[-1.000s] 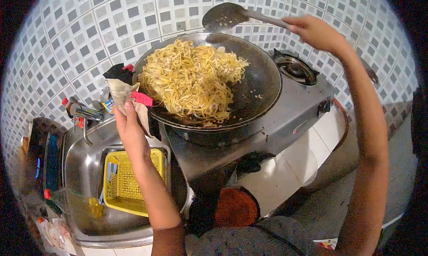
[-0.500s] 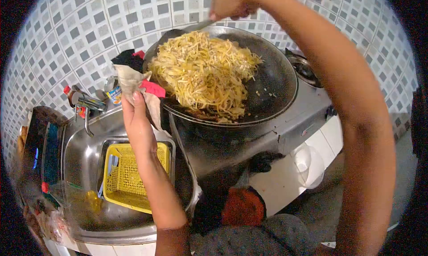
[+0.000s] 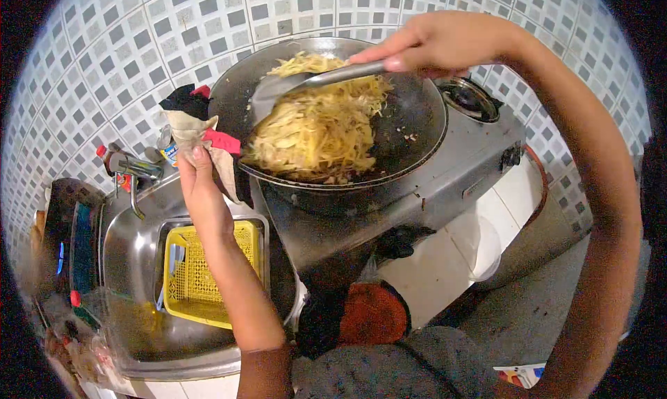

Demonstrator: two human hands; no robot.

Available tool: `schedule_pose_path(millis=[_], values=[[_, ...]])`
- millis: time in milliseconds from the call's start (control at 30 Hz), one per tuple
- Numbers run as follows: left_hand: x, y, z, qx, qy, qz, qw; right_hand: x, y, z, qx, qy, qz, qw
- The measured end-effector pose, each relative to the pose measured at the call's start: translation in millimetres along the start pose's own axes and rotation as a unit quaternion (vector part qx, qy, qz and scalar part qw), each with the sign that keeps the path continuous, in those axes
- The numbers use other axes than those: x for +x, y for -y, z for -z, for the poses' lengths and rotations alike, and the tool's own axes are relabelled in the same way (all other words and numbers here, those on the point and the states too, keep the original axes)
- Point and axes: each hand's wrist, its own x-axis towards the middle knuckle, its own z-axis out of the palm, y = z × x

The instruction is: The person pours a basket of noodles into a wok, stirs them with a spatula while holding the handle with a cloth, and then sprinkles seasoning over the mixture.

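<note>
A large dark wok sits on the stove, heaped on its left side with yellow noodle-like strands. My right hand is closed round the metal handle of a spatula, whose broad blade lies against the upper left of the heap. At the wok's left edge, my left hand grips a folded beige, red and black cloth. The cloth covers that spot, so whatever part of the wok lies beneath it is hidden.
Left of the stove is a steel sink with a yellow plastic basket and a faucet. A second burner stands behind the wok on the right. Tiled wall runs close behind. A clear plastic container is lower right.
My right hand has come down and to the right, bringing the spatula across the heap. The strands are more gathered and shifted. My left hand still grips the cloth at the wok's edge.
</note>
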Motion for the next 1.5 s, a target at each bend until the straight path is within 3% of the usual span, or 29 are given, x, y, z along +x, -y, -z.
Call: schedule_pose_path(millis=[100, 233, 367, 567, 667, 967, 1100, 1200, 1333, 1500], values=[[0.4, 1.8, 0.7, 0.013, 0.0, -0.005, 1.0, -14.5, -17.5, -4.5, -0.064, -0.077, 0.1, 0.99], [0.3, 1.1, 0.1, 0.033, -0.002, -0.009, 0.999, -51.3, -13.9, -0.8, 0.001, -0.071, -0.05, 0.996], [1.3, 1.5, 1.6, 0.035, 0.004, -0.014, 0.999, -82.8, -43.9, -2.5, -0.04, -0.124, -0.024, 0.991], [-1.5, -0.9, -3.4, 0.014, -0.003, -0.014, 1.0, -123.9, -70.7, -31.5, 0.098, -0.175, -0.113, 0.973], [-1.0, -0.3, -2.7, 0.023, -0.013, -0.005, 1.0, -135.8, -84.1, -45.1, 0.09, -0.188, -0.104, 0.972], [0.4, -1.0, -0.5, 0.035, 0.0, 0.001, 0.999, -178.2, -46.4, -47.7, 0.087, -0.203, -0.175, 0.959], [-1.9, -2.2, -4.4, 0.028, -0.003, -0.001, 1.0, -162.5, -33.7, -56.9, -0.013, -0.143, -0.162, 0.976], [-1.3, -0.6, -2.7, 0.027, 0.001, 0.004, 1.0, -131.2, -57.7, -72.9, -0.04, -0.201, -0.043, 0.978], [0.1, 1.3, -2.3, 0.009, 0.005, -0.007, 1.0, -103.1, -35.6, -74.8, -0.077, -0.185, -0.116, 0.973], [3.3, 4.6, 3.1, -0.012, 0.019, 0.007, 1.0, -80.6, -16.4, -91.0, -0.181, -0.24, -0.154, 0.941]])
